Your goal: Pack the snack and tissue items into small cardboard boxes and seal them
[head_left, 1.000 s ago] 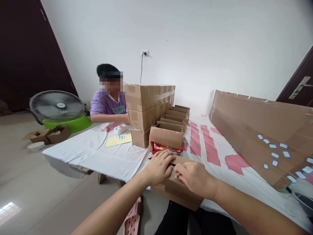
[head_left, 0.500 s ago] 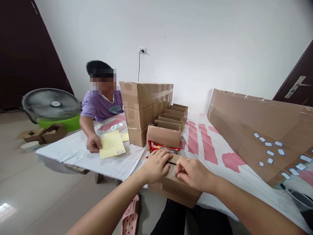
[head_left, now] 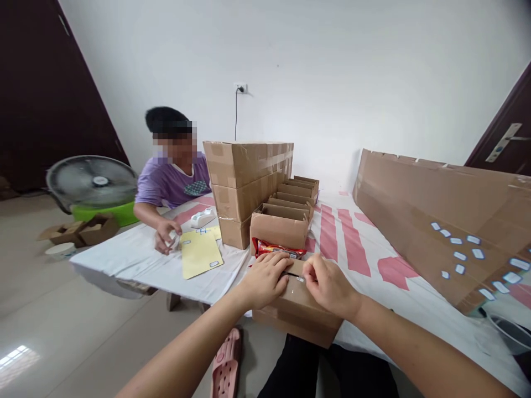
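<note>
Cardboard box (head_left: 299, 312) is sitting right at the near edge of the cloth-covered table (head_left: 136, 251), left hand (head_left: 265, 281) spread flat on top and right hand (head_left: 331, 284) curled up by the dark slit (head_left: 294, 275), the two slightly apart, and I can't tell if the right one's pinching anything. Right behind it there's a red packet (head_left: 276, 250), then a row of open cartons (head_left: 279, 229) beside a taped-up stack (head_left: 224, 202). Off left, someone in purple (head_left: 168, 179) has a hand (head_left: 166, 236) near a yellow sheet (head_left: 201, 254).

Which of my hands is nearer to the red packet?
Left. Your left hand rests on the closest cardboard box, right by the near edge of the red packet. Your right hand is over the same box, farther off, beyond the packet's right end.
</note>
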